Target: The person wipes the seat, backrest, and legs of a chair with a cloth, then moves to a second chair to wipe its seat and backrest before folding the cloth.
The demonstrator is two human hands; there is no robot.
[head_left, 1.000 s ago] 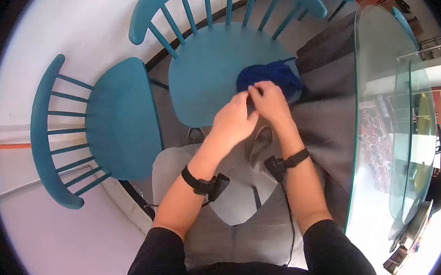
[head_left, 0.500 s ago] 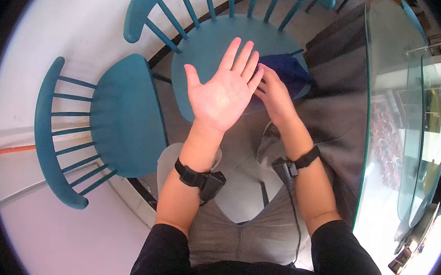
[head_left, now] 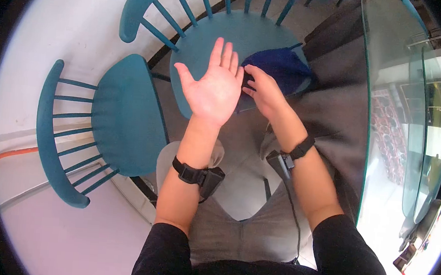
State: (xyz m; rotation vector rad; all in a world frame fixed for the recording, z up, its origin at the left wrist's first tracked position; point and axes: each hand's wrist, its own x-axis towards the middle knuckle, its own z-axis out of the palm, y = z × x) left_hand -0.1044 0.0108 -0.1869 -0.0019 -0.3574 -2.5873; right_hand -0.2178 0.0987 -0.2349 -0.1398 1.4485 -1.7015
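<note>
My left hand (head_left: 214, 93) is raised palm up, with its fingers straight and the thumb spread to the side. It holds nothing. To its right is my right hand (head_left: 265, 93), its fingers slightly bent and apart, with no object between them. The right fingertips are at the left little finger; whether they touch cannot be made out. Each forearm wears a black strap, the left strap (head_left: 190, 174) and the right strap (head_left: 301, 149), with a small black box. Behind the right hand, a dark blue cloth item (head_left: 284, 65) lies on a teal chair (head_left: 207, 39).
A second teal chair (head_left: 124, 120) stands at the left by the white wall (head_left: 69, 30). On the right is a glass-topped table (head_left: 387, 98) with a dark cloth (head_left: 335, 102) hanging at its side. A cable (head_left: 294, 209) runs down from the right strap's box.
Both hands have shifted a little to the left. The left fingers have drawn closer together, and more of the blue cloth item shows behind the right hand.
</note>
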